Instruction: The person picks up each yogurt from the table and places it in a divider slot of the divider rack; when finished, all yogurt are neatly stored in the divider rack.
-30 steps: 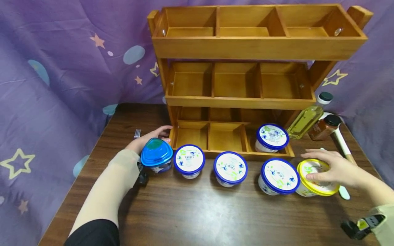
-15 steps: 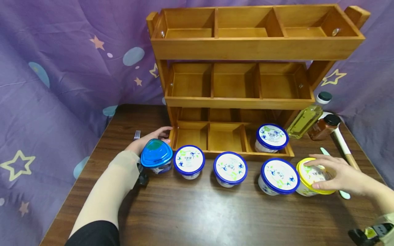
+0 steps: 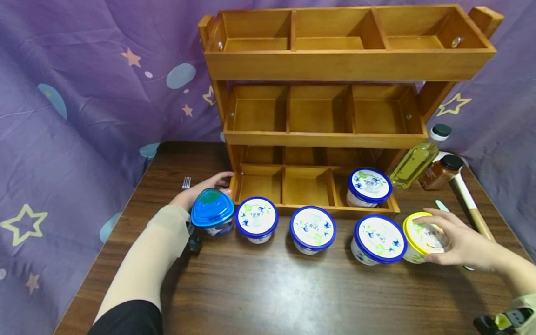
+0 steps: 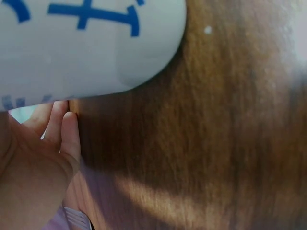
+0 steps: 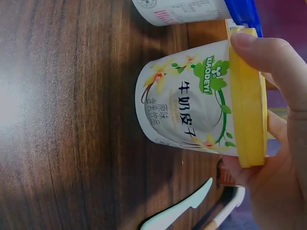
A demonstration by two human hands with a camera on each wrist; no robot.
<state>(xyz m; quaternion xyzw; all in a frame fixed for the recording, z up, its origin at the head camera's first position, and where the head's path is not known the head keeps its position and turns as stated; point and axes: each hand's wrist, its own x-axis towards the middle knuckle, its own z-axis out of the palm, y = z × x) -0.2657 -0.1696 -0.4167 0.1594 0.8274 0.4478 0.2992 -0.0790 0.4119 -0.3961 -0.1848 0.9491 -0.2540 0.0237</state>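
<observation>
My right hand (image 3: 471, 244) holds a white tub with a yellow lid (image 3: 423, 232) by that lid. In the right wrist view the thumb (image 5: 256, 45) lies on one side of the lid's rim and fingers reach the opposite side, partly hidden. The tub stands close beside a blue-lidded tub (image 3: 381, 239). My left hand (image 3: 198, 190) touches the left end of the wooden shelf rack (image 3: 311, 141), its fingers extended. In front of that hand stands a tub with a rounded triangular blue lid (image 3: 212, 208), which also fills the left wrist view's upper corner.
Two more blue-lidded tubs (image 3: 257, 217) (image 3: 312, 228) stand before the rack. Another blue-lidded tub (image 3: 370, 184) sits in its bottom right compartment. An oil bottle (image 3: 414, 163), a brown jar (image 3: 440, 172), a pale green knife (image 5: 177, 206) and a fork (image 3: 186, 182) lie or stand around.
My right hand has shifted from over the yellow lid toward its right side, with the thumb now at the near rim. The left hand and the other tubs look unmoved.
</observation>
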